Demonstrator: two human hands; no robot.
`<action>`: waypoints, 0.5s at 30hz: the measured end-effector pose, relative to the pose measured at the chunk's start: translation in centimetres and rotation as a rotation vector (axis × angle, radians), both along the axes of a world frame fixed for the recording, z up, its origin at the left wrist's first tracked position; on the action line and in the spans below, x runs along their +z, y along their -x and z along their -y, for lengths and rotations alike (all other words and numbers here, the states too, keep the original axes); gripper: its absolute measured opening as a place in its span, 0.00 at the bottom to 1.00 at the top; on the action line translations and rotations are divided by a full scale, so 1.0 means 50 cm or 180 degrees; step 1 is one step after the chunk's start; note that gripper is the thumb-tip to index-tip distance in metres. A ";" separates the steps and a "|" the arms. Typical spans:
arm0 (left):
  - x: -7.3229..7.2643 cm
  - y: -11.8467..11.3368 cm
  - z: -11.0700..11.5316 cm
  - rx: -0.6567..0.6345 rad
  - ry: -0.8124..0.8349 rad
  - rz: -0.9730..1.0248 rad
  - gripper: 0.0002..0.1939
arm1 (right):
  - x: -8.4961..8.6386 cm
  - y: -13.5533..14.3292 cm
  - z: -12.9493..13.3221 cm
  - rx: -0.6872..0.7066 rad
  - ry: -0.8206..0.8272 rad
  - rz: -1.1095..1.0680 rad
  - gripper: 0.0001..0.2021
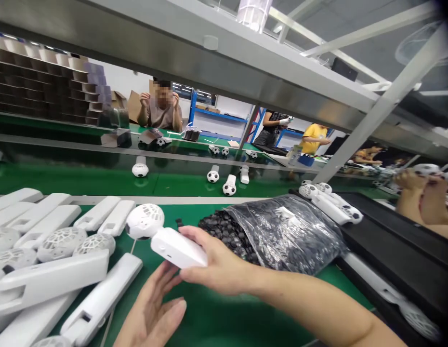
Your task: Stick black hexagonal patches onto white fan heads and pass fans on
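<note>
My right hand [220,265] grips the white handle of a fan [178,248], thumb and fingers on opposite sides. The round slotted head of the fan [145,220] points away to the upper left. My left hand [155,301] is just below the handle, palm up with fingers apart, holding nothing. Beyond my right hand, small black parts [227,233] spill from a clear plastic bag [289,233] on the green table. To the left lies a pile of white fans [54,270], heads and handles overlapping.
Behind the table, a green conveyor [180,180] carries several fans with football-patterned heads. A black tray [397,241] with fans stands at the right. A metal beam [209,53] crosses overhead. Other people sit or stand beyond, and a person's arms [422,197] show at the right.
</note>
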State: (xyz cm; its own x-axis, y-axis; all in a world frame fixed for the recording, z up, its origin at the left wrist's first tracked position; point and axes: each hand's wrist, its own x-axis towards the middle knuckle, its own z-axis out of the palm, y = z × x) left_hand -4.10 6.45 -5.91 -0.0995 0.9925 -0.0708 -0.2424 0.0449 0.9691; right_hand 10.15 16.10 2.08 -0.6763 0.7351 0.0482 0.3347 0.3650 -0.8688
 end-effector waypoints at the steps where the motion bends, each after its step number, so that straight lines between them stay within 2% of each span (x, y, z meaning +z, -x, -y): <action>1: 0.003 -0.014 0.004 0.0090 -0.0059 -0.0121 0.36 | -0.006 0.011 0.007 -0.0023 -0.0184 0.0116 0.34; 5: -0.009 -0.037 0.030 0.0003 -0.0233 -0.0863 0.31 | -0.057 0.110 -0.046 -0.0620 -0.0911 0.0739 0.32; 9: -0.044 -0.001 0.039 -0.0141 -0.0624 -0.1567 0.26 | -0.105 0.221 -0.102 -0.0855 -0.0972 0.1173 0.28; 11: -0.058 0.023 0.035 -0.0385 -0.0782 -0.1716 0.24 | -0.105 0.259 -0.122 -0.0818 -0.1047 0.1177 0.26; 13: -0.073 0.040 0.030 -0.0605 -0.0752 -0.1644 0.23 | -0.088 0.290 -0.155 -0.0887 -0.1282 0.1101 0.26; 15: -0.097 0.047 0.023 -0.0721 -0.0718 -0.1372 0.23 | -0.065 0.323 -0.210 -0.1023 -0.1496 0.1014 0.25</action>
